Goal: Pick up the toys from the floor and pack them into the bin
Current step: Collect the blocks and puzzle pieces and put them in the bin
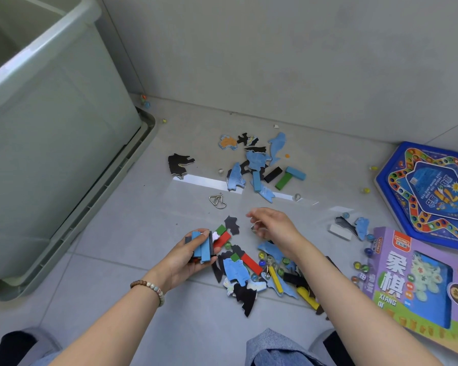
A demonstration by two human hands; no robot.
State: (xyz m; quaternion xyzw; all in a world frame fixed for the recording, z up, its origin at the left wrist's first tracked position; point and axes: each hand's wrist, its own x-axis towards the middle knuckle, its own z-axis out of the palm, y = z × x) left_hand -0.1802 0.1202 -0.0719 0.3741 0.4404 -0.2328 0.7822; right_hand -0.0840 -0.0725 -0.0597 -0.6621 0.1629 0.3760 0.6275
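On the grey floor (148, 260) the pale green bin (64, 133) stood at the left. Only a strip of its inner wall showed, so its contents could not be told. Loose toys (236, 270) (puzzle pieces, coloured blocks and marbles) lay on the tiles to its right. The left hand (181, 260) gripped a bundle of blue blocks (202, 248), fingers curled round them. The right hand (275, 228) hovered above the pile, fingers loosely bent beside a small metal ring (253, 228); whether it held the ring could not be told. A purple windowed box (389, 276) at the right showed pale pieces inside.
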